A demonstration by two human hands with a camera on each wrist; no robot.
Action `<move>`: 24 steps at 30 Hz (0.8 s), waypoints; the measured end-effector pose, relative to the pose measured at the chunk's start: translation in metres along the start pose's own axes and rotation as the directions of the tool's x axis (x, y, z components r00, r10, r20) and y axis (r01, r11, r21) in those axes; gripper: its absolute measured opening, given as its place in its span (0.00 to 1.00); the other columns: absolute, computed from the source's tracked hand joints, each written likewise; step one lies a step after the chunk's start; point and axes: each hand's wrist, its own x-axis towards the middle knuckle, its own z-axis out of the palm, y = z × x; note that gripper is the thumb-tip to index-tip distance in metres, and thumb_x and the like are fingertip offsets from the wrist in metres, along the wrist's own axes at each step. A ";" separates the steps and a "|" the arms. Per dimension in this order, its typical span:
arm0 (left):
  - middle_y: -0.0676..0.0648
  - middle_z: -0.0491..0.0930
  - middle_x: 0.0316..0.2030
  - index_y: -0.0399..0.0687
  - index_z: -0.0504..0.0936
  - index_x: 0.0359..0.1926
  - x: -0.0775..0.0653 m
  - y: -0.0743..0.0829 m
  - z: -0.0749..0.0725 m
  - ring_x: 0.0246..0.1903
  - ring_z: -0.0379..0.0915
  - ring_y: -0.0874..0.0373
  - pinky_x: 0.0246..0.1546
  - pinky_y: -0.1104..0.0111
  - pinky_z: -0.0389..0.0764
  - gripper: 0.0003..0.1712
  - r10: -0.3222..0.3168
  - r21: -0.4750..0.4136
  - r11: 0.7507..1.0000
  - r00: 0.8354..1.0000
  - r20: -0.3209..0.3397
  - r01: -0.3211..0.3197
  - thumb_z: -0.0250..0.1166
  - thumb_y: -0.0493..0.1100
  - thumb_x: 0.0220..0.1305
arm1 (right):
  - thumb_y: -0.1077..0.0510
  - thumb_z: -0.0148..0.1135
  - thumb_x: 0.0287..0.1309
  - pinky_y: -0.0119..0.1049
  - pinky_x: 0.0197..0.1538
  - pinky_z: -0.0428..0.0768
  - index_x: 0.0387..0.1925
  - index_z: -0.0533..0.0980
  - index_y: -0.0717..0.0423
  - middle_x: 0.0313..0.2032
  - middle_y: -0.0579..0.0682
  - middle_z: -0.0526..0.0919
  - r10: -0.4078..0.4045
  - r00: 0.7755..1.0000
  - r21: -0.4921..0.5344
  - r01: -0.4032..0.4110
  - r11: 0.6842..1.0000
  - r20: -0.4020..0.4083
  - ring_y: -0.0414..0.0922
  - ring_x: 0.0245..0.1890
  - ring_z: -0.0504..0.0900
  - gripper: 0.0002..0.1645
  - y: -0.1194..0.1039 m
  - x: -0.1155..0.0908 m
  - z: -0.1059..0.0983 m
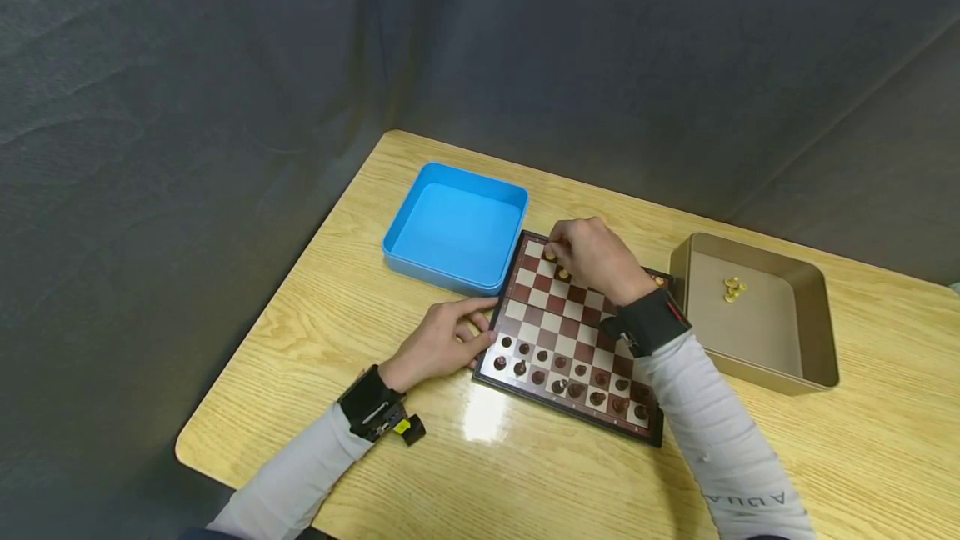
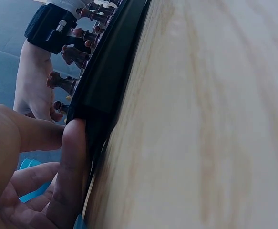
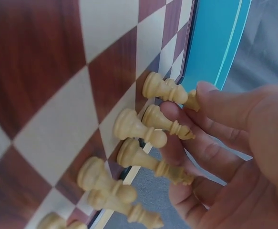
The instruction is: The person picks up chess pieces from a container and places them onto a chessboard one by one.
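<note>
A chessboard (image 1: 551,323) lies on the table, dark pieces along its near side and light pieces along its far side. My left hand (image 1: 442,338) grips the board's left edge; in the left wrist view its fingers (image 2: 73,157) meet the edge beside a dark rook (image 2: 61,82). My right hand (image 1: 596,261) is over the board's far left corner. Between thumb and index finger it pinches a light chess piece (image 3: 192,101), mostly hidden behind a light pawn (image 3: 165,88). Nearer in the right wrist view stand a light bishop (image 3: 167,121) and several other light pieces.
An open blue box (image 1: 457,227) stands left of the board, close to its far left corner. To the right, a beige box (image 1: 757,315) holds several light pieces (image 1: 734,288). A dark curtain (image 1: 600,82) hangs behind the table (image 1: 315,315).
</note>
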 end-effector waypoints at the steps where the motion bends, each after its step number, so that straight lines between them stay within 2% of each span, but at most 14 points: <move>1: 0.48 0.86 0.43 0.41 0.73 0.76 0.000 0.000 0.000 0.22 0.85 0.59 0.20 0.69 0.83 0.33 0.001 -0.001 1.000 1.000 0.001 -0.001 0.68 0.39 0.74 | 0.60 0.61 0.78 0.39 0.29 0.77 0.46 0.86 0.60 0.33 0.55 0.87 0.005 1.000 0.004 -0.005 1.000 -0.001 0.46 0.25 0.81 0.10 0.000 0.000 0.000; 11: 0.48 0.86 0.43 0.41 0.72 0.76 0.001 0.000 -0.001 0.22 0.85 0.59 0.20 0.68 0.84 0.33 0.008 0.001 1.000 1.000 0.005 -0.008 0.68 0.39 0.74 | 0.59 0.62 0.78 0.39 0.28 0.77 0.46 0.86 0.59 0.32 0.54 0.86 0.043 0.999 0.012 -0.043 0.999 -0.007 0.47 0.25 0.80 0.10 0.000 0.001 0.002; 16: 0.46 0.86 0.43 0.40 0.73 0.76 -0.001 0.000 -0.001 0.22 0.84 0.59 0.20 0.67 0.85 0.33 -0.012 -0.016 1.000 1.000 -0.001 0.012 0.69 0.38 0.73 | 0.58 0.64 0.77 0.40 0.31 0.79 0.46 0.86 0.59 0.33 0.54 0.86 0.007 1.000 -0.026 -0.007 1.000 -0.025 0.47 0.27 0.80 0.09 -0.001 0.003 0.005; 24: 0.44 0.86 0.44 0.40 0.72 0.76 -0.004 -0.002 -0.004 0.22 0.84 0.59 0.19 0.67 0.86 0.34 -0.024 -0.043 0.999 1.000 -0.016 0.023 0.69 0.35 0.72 | 0.56 0.66 0.75 0.44 0.37 0.82 0.50 0.85 0.60 0.41 0.56 0.88 -0.046 0.996 -0.050 0.043 0.998 -0.073 0.49 0.33 0.82 0.12 -0.003 0.001 0.004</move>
